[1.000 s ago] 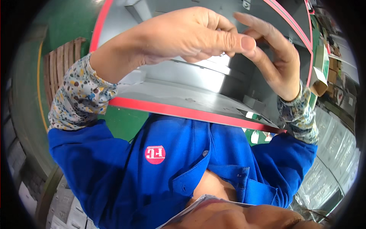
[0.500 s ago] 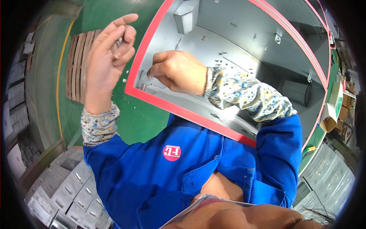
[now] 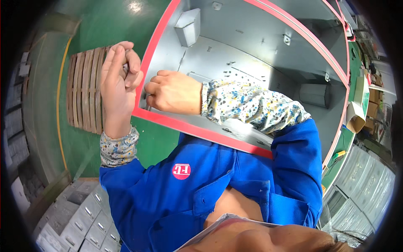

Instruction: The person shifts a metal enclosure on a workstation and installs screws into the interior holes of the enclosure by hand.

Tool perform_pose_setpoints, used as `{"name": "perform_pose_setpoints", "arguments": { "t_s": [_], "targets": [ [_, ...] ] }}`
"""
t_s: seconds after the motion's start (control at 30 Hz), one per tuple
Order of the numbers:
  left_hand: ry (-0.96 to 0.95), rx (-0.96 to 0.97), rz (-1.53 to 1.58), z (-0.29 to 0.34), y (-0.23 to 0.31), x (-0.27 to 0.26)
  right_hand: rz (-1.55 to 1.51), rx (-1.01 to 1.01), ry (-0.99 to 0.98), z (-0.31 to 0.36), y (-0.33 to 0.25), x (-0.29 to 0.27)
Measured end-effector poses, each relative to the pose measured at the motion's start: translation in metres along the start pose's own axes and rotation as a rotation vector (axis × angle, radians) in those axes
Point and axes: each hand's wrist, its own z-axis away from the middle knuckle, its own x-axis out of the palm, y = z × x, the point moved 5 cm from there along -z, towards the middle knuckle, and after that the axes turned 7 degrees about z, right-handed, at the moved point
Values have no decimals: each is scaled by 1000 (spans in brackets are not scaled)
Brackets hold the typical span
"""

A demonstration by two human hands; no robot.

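A grey metal cabinet body with a red edge strip (image 3: 201,129) lies in front of me. My right hand (image 3: 175,93) reaches into its near left corner. Its fingers are bent and pressed close to the inner wall, and whatever they pinch is hidden. My left hand (image 3: 119,82) is raised just outside the left edge, palm turned up. Its fingers curl inward over something small and greyish, mostly covered and too small to name. Several small dark studs or holes (image 3: 247,76) mark the cabinet's inner panel.
A grey box-shaped bracket (image 3: 188,27) stands on the inner left wall; another grey block (image 3: 314,95) sits at the right. A wooden pallet (image 3: 84,90) lies on the green floor. Grey drawer cabinets (image 3: 84,214) stand at lower left, and wrapped ones (image 3: 357,185) at lower right.
My left hand has come down and slightly right, its fingers curling further in. My right hand has shifted left and down, deeper into the corner. The view has shifted a little.
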Motion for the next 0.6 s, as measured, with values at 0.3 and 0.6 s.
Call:
{"name": "perform_pose_setpoints", "arguments": {
  "t_s": [0.3,0.6],
  "targets": [
    [6,25,-23,2,1,5,141,33,-75,0,4,14],
    [14,49,-52,0,0,10,38,49,-23,2,6,20]
  ]
}}
